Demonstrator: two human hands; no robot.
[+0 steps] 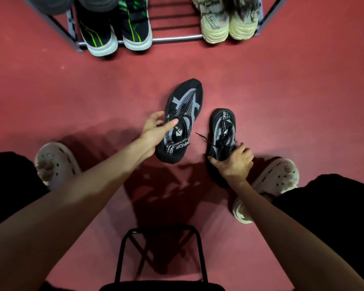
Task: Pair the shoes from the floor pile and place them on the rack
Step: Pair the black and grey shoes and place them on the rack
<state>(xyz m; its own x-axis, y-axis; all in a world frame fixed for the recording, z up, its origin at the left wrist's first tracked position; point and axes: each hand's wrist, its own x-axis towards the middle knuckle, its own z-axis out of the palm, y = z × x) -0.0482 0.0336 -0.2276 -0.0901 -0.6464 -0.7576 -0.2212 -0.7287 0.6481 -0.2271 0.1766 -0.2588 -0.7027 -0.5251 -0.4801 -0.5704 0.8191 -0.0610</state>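
Observation:
Two matching black and grey shoes are in front of me over the red floor. My left hand (156, 128) grips the larger-looking one (184, 106) by its side and lifts it, toe pointing away. My right hand (234, 162) holds the heel end of the other shoe (222, 127), which rests on the floor with a loose lace trailing left. The metal shoe rack (177, 38) stands at the top, holding a black and green pair (116, 32) on its left and a beige pair (227, 19) on its right.
The rack's lowest shelf has an open gap between the two pairs. My feet in white clogs (55, 162) sit at either side of the floor space. A black folding stool frame (160, 255) is below me.

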